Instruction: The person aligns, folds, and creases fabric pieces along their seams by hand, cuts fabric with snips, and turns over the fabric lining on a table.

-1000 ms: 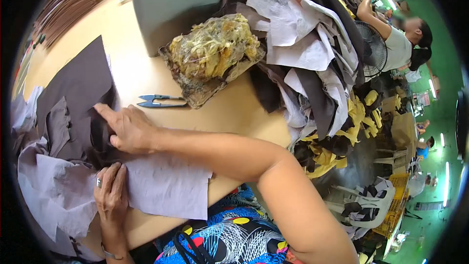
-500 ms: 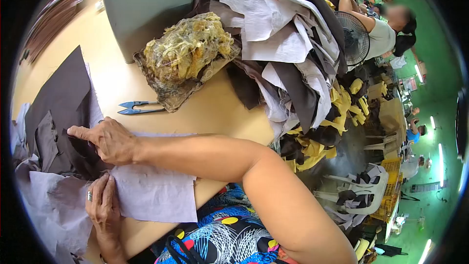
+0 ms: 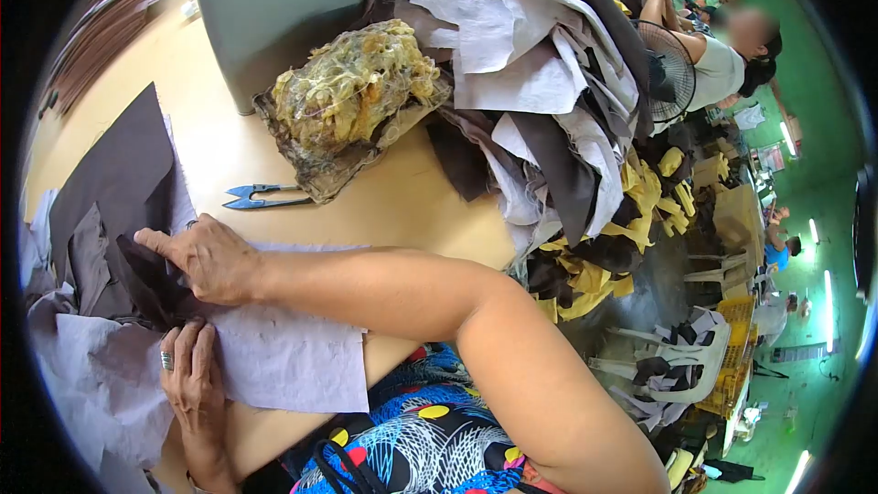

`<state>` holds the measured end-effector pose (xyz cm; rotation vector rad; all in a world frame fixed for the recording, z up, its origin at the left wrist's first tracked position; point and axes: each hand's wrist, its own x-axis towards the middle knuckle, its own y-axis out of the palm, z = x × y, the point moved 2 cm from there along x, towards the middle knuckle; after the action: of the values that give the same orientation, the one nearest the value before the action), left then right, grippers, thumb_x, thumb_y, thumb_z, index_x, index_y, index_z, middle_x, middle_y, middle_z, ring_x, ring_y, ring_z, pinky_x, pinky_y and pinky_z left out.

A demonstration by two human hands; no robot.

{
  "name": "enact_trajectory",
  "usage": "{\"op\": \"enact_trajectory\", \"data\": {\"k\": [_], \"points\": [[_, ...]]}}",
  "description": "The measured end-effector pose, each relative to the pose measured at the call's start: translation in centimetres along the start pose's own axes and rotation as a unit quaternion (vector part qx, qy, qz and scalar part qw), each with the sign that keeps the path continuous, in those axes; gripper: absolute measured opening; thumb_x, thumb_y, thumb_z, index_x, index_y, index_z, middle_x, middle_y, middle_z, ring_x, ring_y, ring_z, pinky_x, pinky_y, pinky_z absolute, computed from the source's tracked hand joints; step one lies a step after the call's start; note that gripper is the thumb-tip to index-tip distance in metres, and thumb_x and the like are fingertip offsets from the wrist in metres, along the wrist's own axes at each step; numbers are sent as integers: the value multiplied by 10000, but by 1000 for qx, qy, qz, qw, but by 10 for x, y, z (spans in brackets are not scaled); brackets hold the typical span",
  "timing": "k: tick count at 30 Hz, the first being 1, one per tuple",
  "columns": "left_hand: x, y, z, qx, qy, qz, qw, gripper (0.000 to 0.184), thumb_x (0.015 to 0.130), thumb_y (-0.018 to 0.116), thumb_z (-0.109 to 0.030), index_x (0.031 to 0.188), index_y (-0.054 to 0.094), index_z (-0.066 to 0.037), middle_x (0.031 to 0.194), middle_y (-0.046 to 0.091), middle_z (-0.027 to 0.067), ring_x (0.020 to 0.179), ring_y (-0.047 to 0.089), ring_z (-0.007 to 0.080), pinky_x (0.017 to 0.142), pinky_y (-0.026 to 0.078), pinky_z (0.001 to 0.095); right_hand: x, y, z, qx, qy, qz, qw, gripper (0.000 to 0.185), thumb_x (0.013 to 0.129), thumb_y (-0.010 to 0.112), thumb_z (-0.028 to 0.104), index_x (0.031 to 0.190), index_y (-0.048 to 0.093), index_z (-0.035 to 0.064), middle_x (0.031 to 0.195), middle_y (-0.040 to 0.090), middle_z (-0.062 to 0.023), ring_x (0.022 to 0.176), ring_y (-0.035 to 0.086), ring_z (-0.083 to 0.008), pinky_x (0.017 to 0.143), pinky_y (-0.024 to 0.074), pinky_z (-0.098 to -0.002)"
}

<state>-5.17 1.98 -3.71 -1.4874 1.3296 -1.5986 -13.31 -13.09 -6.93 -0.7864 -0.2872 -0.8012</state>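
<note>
My right hand [image 3: 216,261] is closed at the edge of a dark brown cloth piece [image 3: 114,174], its index finger stretched to the left. A fold of that cloth rises under the fingers; the thumb is hidden. Nearer my body, my left hand [image 3: 192,366], with a ring on one finger, lies with its fingers flat on the cloth, fingertips at the dark piece's lower edge. Pale lilac cloth [image 3: 293,366] spreads to the right of my left hand, and more pale cloth [image 3: 96,384] is bunched to its left. Blue thread snips [image 3: 265,197] lie above my right hand, untouched.
A matted yellowish bundle of threads [image 3: 352,82] sits beside a grey box-shaped body [image 3: 274,18]. Heaped cloth pieces [image 3: 521,46] hang over the table edge. A stack of brown pieces [image 3: 105,27] stands far left. Beyond are a fan [image 3: 668,73], a white chair [image 3: 695,357] and another person [image 3: 718,69].
My right hand has shifted slightly right and up, and the dark fold under it stands higher. My left hand stays nearly in place. The person beyond has moved their arms.
</note>
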Motion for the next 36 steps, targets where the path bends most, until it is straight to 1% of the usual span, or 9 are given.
{"op": "enact_trajectory", "data": {"k": [7,11,13,14,17,20,22,24,36], "points": [[-5,4,4,-1,-15,13,1000,283,770,569,59,1046,601,4,1056,591,157,968,549,368,832,457,448,1,-6,5,-24,26,34,999,566,723,512,43,1280,452,-43,787,626,-208,714,614,-348,726,469,-411],[-20,12,18,48,9,9,999,250,799,562,41,1045,595,20,1064,586,172,991,539,377,854,437,453,-2,-28,56,-287,-125,16,950,418,722,582,176,1042,590,-92,863,604,-190,781,601,-305,711,475,-407],[-29,18,25,52,18,1,999,230,813,557,32,1041,593,26,1067,584,178,1006,535,378,866,427,453,-2,-79,106,-253,-119,-39,959,363,702,575,187,934,616,-88,881,588,-205,827,578,-309,715,481,-420],[-31,18,26,31,19,-3,999,228,817,552,29,1042,593,25,1068,585,178,1008,535,377,868,425,454,-3,-105,122,-295,-163,-175,925,296,708,576,189,871,628,-54,879,583,-201,796,575,-312,727,461,-453],[-13,8,13,-11,-6,9,1000,242,807,564,34,1044,607,5,1083,594,153,988,551,354,846,448,438,-19,-195,113,-430,-142,-351,820,174,738,601,173,809,633,17,892,592,-169,759,565,-335,734,443,-472],[0,1,3,-19,-10,-4,1000,256,787,589,44,1037,615,-7,1049,605,128,967,561,331,825,463,418,-33,-292,74,-637,8,-362,681,290,818,620,256,1033,617,61,1012,619,-135,942,579,-349,811,453,-452],[0,0,1,-18,-6,-16,1000,260,781,592,52,1034,615,-7,1033,605,127,962,561,331,823,463,419,-56,-321,-3,-708,188,-287,617,454,866,541,381,1226,537,104,1246,533,-142,1139,511,-349,947,369,-541],[0,-1,0,-21,-11,-10,1000,266,775,593,59,1032,614,-6,1029,604,132,961,561,335,822,464,422,-81,-313,-66,-617,377,-189,665,518,904,441,461,1323,466,157,1397,416,-130,1278,398,-358,1034,215,-622],[0,2,3,-34,-5,-14,999,263,772,588,77,1022,611,0,1068,613,133,965,566,335,819,472,419,-90,-309,-74,-593,350,-233,687,482,920,424,436,1330,480,189,1411,413,-114,1314,363,-339,1076,140,-594]]}}
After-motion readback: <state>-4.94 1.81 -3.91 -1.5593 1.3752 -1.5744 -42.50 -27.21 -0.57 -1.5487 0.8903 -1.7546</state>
